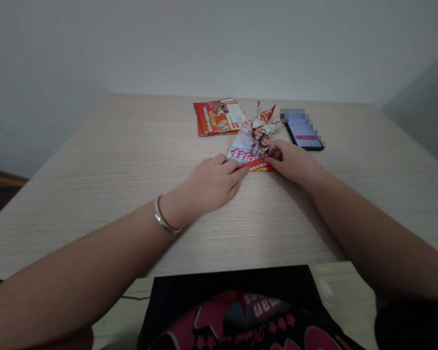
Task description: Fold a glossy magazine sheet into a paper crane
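Observation:
A colourful printed paper sheet lies on the light wooden table, partly folded along its near edge. My left hand, with a silver bangle on the wrist, lies fingers-down on the sheet's near left corner, pressing it flat. My right hand pinches the sheet's near right corner between thumb and fingers. Just behind the sheet stands a folded paper shape with pointed tips.
An orange leaflet lies flat at the back of the table. A phone with a lit screen rests to the right of the folded shape. A grey wall rises behind the table's far edge. My dark printed shirt fills the bottom.

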A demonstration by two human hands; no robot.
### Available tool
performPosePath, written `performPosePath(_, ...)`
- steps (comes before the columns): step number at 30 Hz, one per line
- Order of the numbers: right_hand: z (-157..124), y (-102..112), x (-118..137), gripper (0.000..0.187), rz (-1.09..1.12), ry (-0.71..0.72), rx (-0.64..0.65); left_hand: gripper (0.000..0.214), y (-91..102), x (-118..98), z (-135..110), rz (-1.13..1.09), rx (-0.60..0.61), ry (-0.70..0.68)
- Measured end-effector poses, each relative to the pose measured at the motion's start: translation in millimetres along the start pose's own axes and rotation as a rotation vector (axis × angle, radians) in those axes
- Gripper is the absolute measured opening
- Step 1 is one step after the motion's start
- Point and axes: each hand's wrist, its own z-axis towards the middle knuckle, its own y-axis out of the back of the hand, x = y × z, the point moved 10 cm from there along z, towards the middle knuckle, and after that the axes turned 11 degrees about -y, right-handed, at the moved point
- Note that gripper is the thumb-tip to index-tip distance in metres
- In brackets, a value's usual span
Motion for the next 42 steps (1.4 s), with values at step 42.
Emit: performPosePath(42, -17, -10, 40, 0.013, -0.09, 0.192, 0.037, 0.038, 11.1, 19, -24, 0.052, 0.228, 0.132)
